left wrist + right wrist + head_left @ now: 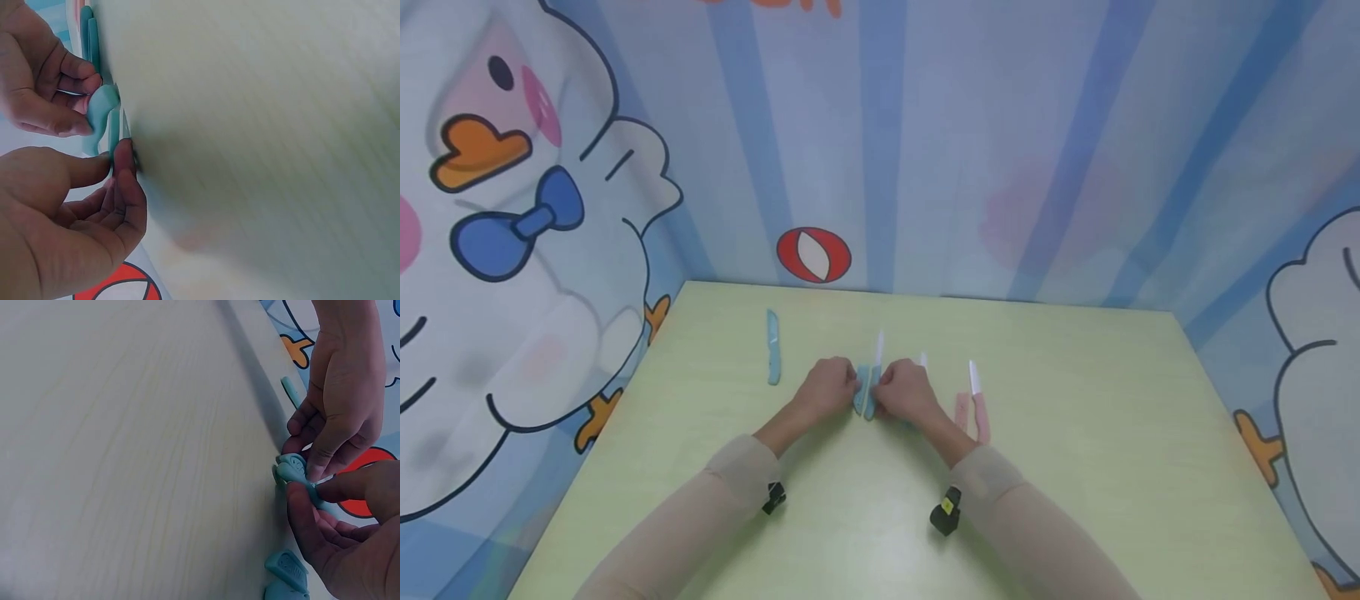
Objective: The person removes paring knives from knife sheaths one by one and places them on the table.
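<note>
Close over the table, both hands meet at the middle. My left hand (831,383) pinches a slim teal blade sheath (861,390) between thumb and fingers. Beside it, my right hand (908,390) pinches the teal handle of a small knife (879,346), its pale blade pointing away from me. Sheath and handle lie side by side and overlap in the left wrist view, where the wavy teal handle (103,103) shows at the right hand's fingertips. Part of the handle is hidden by the right fingers.
Left of the hands lies a teal knife (773,348). At the right are a pink-handled knife (977,400) and a pink sheath (962,410). Another blade (923,360) shows behind the right hand; teal pieces (287,570) lie beside it. A printed curtain (955,150) borders the pale table (1075,450).
</note>
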Demonstrator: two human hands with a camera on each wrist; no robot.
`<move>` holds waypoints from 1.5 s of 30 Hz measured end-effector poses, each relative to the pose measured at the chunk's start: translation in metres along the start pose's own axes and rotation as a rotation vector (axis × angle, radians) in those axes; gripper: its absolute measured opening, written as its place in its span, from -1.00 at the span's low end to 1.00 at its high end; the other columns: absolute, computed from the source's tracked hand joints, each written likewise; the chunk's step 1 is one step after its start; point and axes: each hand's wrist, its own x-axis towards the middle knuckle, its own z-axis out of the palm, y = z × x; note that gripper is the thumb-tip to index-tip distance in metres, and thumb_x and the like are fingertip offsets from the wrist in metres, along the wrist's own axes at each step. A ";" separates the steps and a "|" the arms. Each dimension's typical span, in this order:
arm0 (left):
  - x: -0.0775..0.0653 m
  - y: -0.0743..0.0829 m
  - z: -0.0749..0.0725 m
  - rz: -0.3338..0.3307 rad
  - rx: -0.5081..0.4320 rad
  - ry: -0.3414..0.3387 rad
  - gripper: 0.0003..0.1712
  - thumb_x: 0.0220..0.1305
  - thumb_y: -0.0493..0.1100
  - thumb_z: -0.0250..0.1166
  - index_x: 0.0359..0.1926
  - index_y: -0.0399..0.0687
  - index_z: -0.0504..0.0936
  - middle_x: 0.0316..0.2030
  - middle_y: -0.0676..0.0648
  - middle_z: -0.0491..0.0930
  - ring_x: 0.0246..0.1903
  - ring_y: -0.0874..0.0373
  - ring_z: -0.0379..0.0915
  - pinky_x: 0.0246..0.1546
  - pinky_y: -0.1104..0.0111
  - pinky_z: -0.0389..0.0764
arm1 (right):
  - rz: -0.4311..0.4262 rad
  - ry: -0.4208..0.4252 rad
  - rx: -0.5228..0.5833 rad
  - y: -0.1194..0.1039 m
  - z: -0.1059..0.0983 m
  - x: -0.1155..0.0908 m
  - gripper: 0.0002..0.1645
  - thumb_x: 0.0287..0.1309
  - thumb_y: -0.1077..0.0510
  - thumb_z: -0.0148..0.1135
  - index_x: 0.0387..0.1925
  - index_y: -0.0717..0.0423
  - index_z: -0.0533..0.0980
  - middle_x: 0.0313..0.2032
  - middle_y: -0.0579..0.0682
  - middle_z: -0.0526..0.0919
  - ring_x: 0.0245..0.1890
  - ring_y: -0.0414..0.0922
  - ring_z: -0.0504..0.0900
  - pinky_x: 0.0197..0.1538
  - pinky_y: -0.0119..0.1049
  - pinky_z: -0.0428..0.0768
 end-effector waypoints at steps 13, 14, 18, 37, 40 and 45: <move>0.000 0.008 0.001 -0.036 0.048 -0.016 -0.68 0.51 -0.27 0.20 -0.48 -0.12 0.45 -0.65 0.04 0.34 -0.65 0.21 0.29 -0.61 0.41 0.29 | -0.033 -0.023 -0.055 -0.003 0.003 0.000 -0.71 0.11 0.34 0.26 -0.70 0.13 0.54 -0.71 0.00 0.67 -0.71 -0.16 0.60 -0.62 -0.41 0.40; 0.000 0.008 0.001 -0.037 0.049 -0.016 -0.68 0.51 -0.28 0.19 -0.48 -0.12 0.44 -0.65 0.04 0.33 -0.66 0.21 0.28 -0.61 0.41 0.28 | -0.039 -0.022 -0.056 -0.003 0.002 0.000 -0.70 0.11 0.35 0.26 -0.71 0.14 0.54 -0.71 0.01 0.67 -0.72 -0.14 0.61 -0.62 -0.41 0.40; -0.001 0.009 0.001 -0.036 0.052 -0.014 -0.67 0.51 -0.28 0.19 -0.48 -0.12 0.42 -0.64 0.03 0.32 -0.65 0.21 0.29 -0.61 0.41 0.29 | -0.060 -0.019 -0.087 -0.004 0.003 0.001 -0.63 0.11 0.36 0.25 -0.76 0.10 0.48 -0.77 -0.03 0.62 -0.75 -0.16 0.61 -0.65 -0.42 0.38; -0.003 0.008 0.002 -0.038 0.078 -0.013 -0.70 0.48 -0.28 0.16 -0.47 -0.09 0.37 -0.63 0.03 0.31 -0.66 0.20 0.25 -0.62 0.39 0.27 | -0.097 -0.018 -0.233 0.052 0.034 0.054 -0.71 -0.08 0.28 0.11 -0.78 0.03 0.31 -0.81 -0.10 0.34 -0.80 -0.15 0.37 -0.72 -0.30 0.34; -0.004 0.008 0.002 -0.037 0.072 -0.006 -0.71 0.48 -0.27 0.17 -0.46 -0.10 0.40 -0.63 0.02 0.33 -0.64 0.19 0.27 -0.61 0.39 0.28 | -0.091 -0.013 -0.251 0.055 0.036 0.058 -0.70 -0.07 0.25 0.12 -0.79 0.01 0.32 -0.83 -0.12 0.35 -0.81 -0.17 0.38 -0.74 -0.32 0.33; -0.004 0.009 0.001 -0.051 0.090 0.001 -0.69 0.50 -0.23 0.19 -0.47 -0.10 0.41 -0.62 0.01 0.36 -0.63 0.18 0.30 -0.60 0.37 0.31 | -0.089 -0.014 -0.247 0.057 0.036 0.059 -0.70 -0.01 0.22 0.18 -0.78 0.00 0.39 -0.81 -0.09 0.48 -0.79 -0.17 0.48 -0.72 -0.32 0.40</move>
